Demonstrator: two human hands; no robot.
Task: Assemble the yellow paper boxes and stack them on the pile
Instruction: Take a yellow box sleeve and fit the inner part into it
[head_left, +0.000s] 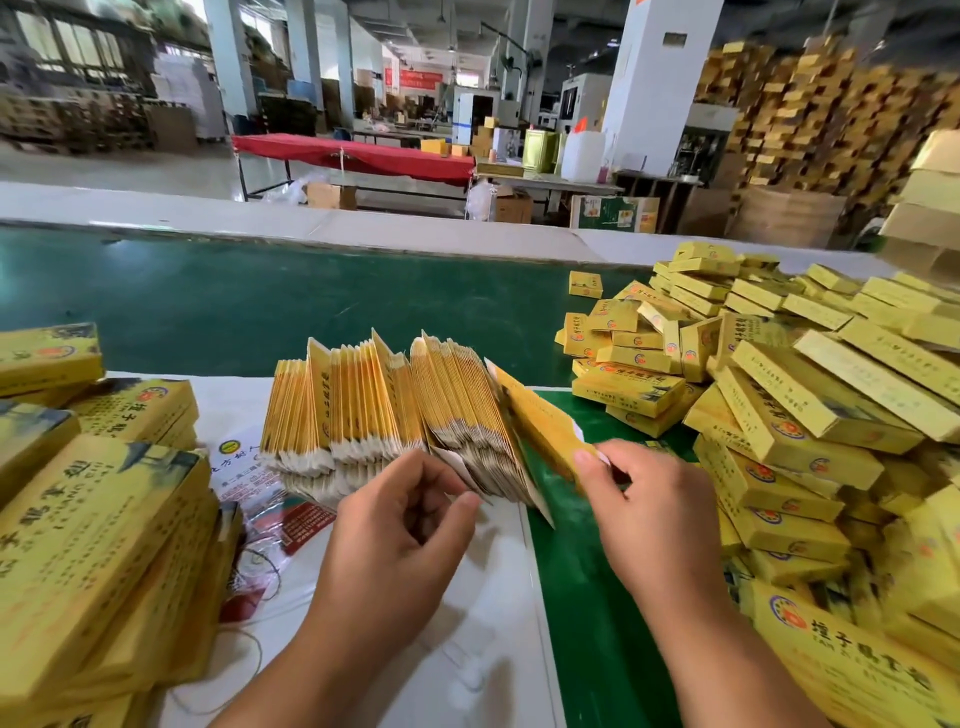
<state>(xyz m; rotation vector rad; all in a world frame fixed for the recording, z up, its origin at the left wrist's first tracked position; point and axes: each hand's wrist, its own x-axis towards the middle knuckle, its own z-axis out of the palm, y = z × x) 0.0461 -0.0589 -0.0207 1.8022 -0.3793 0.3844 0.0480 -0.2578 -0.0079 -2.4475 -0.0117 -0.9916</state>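
Right hand (654, 499) pinches one blank (540, 421) by its near end, peeling it off the right end of the flat stack (384, 410) on the bench (467, 623), probably to fold it up next. Left hand (400, 525) has fingers (457, 501) curled against the stack's near edge, likely steadying it; a firm grip can't be confirmed. Pile (779, 405) sits just right, within easy reach for dropping finished boxes.
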